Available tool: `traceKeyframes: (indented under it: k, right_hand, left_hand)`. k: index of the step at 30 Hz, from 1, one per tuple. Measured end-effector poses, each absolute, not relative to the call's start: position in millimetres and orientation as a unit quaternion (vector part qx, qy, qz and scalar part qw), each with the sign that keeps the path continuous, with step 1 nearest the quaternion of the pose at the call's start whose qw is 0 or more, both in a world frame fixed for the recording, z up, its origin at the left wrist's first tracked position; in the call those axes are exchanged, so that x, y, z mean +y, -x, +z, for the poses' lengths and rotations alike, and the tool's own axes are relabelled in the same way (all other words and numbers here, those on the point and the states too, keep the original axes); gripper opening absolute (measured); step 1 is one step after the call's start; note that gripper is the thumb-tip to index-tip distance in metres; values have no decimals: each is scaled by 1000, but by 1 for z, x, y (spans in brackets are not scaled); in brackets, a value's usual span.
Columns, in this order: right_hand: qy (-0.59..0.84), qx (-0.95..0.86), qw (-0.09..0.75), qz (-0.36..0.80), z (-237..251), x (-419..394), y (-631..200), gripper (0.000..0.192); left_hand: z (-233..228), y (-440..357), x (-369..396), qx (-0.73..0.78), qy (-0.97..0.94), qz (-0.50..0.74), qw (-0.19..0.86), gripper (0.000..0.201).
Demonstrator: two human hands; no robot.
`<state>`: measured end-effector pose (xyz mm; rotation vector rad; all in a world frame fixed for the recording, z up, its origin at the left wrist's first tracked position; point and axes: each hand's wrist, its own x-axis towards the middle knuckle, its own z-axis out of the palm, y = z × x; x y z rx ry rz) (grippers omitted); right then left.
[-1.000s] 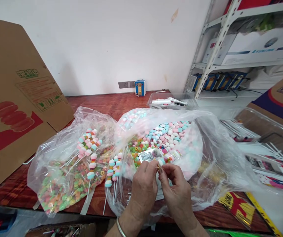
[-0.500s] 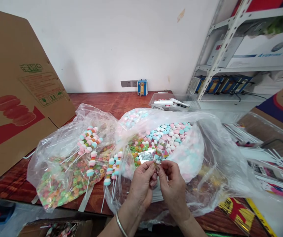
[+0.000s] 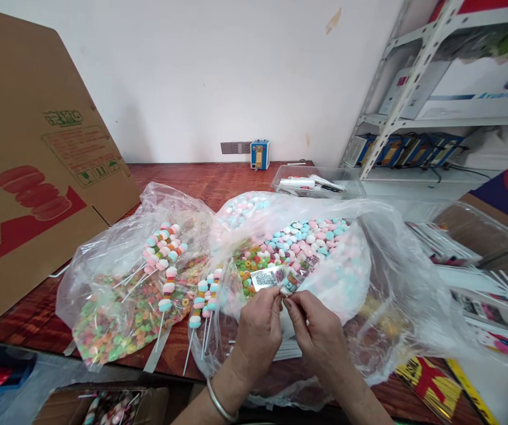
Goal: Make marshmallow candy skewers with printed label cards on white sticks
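A candy skewer in a clear printed wrapper [image 3: 298, 275] points up and to the right from my fingertips. My left hand [image 3: 258, 330] and my right hand [image 3: 322, 330] are both closed, pinching the gathered lower end of its wrapper. Just left of it is a white label with a printed code [image 3: 266, 277]. Behind lie loose pink, white and blue marshmallows [image 3: 311, 233] and coloured gummy rings [image 3: 254, 260] in an open plastic bag [image 3: 382, 236]. Several unwrapped candy skewers [image 3: 165, 248] rest to the left on another bag of gummy rings [image 3: 116, 321].
A large cardboard box [image 3: 36, 147] stands at the left. A clear plastic tray [image 3: 351, 183] with white items sits at the back, near a small blue device [image 3: 259, 154]. Metal shelving [image 3: 386, 127] rises at the right. Below the table edge is an open box of skewers [image 3: 112, 407].
The wrapped skewer has tilted further to the right, and my left hand has turned with its back more toward me. The whole view has shifted slightly.
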<state>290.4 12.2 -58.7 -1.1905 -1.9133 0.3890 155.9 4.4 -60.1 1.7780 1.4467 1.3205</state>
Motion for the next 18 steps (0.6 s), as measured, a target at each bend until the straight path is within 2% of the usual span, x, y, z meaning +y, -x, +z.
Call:
traceKeyframes:
  k: [5, 11, 14, 16, 18]
  right_hand:
    - [463, -750, 466, 85, -63, 11, -284, 15]
    - [477, -740, 473, 27, -62, 9, -281, 15]
    - [488, -698, 507, 134, -52, 9, -282, 14]
    - [479, -651, 523, 271, -44, 7, -285, 18]
    - [445, -613, 502, 418, -37, 6, -291, 24]
  left_hand:
    - [-53, -163, 4, 558, -541, 507, 372, 24]
    - [-53, -167, 1, 528, -498, 523, 448, 24]
    - [-54, -167, 3, 490, -498, 557, 449, 19]
    - [-52, -163, 5, 444, -511, 586, 445, 14]
    - [-47, -157, 8, 404, -543, 587, 445, 10]
